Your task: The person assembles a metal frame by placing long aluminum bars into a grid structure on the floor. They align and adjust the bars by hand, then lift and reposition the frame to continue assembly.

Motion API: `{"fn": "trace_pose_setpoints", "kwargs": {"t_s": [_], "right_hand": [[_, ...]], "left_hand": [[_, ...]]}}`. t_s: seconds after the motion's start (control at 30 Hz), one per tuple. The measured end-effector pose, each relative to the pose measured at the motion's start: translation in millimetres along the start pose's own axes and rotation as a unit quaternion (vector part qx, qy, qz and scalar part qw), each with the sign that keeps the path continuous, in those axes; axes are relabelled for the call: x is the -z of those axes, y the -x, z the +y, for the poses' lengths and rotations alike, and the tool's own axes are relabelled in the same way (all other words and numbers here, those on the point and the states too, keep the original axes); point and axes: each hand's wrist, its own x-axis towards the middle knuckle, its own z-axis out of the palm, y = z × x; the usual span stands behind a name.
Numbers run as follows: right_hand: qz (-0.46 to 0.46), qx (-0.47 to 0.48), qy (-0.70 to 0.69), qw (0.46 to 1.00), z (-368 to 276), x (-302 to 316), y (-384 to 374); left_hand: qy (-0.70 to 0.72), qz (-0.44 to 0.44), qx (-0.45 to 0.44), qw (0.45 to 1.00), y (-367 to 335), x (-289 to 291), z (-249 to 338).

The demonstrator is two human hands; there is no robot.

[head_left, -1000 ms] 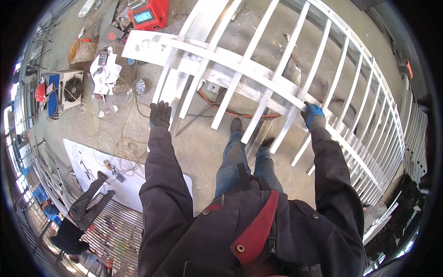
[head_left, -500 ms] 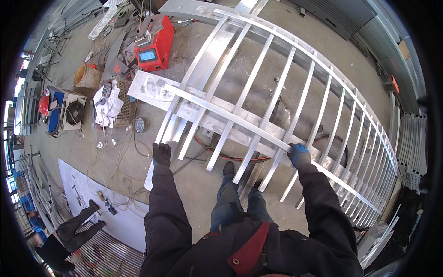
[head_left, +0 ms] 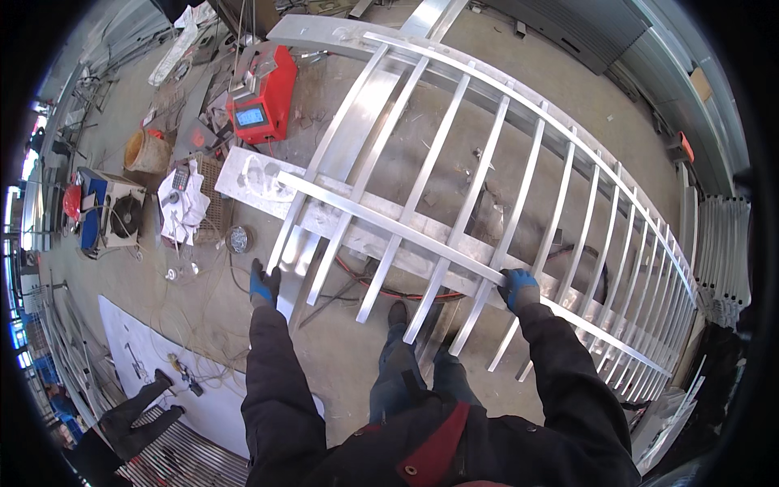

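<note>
Clamped over the near rail (head_left: pixel 389 227) is the right hand (head_left: pixel 517 288), knuckles up, fingers curled around the metal, with the right arm (head_left: pixel 564 357) bent forward and inward. On the other side, the left hand (head_left: pixel 264 284) is held edge-on, opened out, thumb parted from fingers, right beside the lower end of the leftmost bar (head_left: pixel 317 162); whether that bar is being touched cannot be told. The left arm (head_left: pixel 280 373) is stretched almost straight ahead. The frame (head_left: pixel 518 195) is carried across the near board (head_left: pixel 243 180) and the far board (head_left: pixel 320 34), its bars jutting past the near board's front edge, that board's left end exposed beyond the leftmost bar.
</note>
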Motion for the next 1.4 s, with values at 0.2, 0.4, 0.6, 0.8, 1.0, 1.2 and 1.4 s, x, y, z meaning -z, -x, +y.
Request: {"fn": "trace_pose_setpoints", "kwargs": {"t_s": [0.2, 0.4, 0.6, 0.8, 1.0, 1.2, 1.4], "right_hand": [[0.062, 0.028, 0.006, 0.998, 7, -9, 6], [0.086, 0.051, 0.002, 0.995, 19, -23, 5], [0.118, 0.053, -0.015, 0.991, 22, -27, 6], [0.114, 0.059, -0.024, 0.991, 28, -27, 11], [0.091, 0.049, -0.033, 0.994, 21, -15, 6], [0.116, 0.046, -0.002, 0.992, 12, -15, -3], [0.112, 0.036, -0.012, 0.993, 9, -21, -9]], "left_hand": [[-0.249, -0.106, 0.002, 0.963, -7, 0, 53], [-0.323, -0.003, -0.102, 0.941, -3, -16, 30], [0.025, -0.214, 0.148, 0.965, -63, -14, -16], [-0.159, -0.140, 0.120, 0.970, -67, -29, -20], [-0.254, -0.165, 0.130, 0.944, -56, -16, 6], [-0.309, -0.227, 0.072, 0.921, -41, 2, 21], [-0.079, -0.345, 0.090, 0.931, -61, 15, 21]]}}
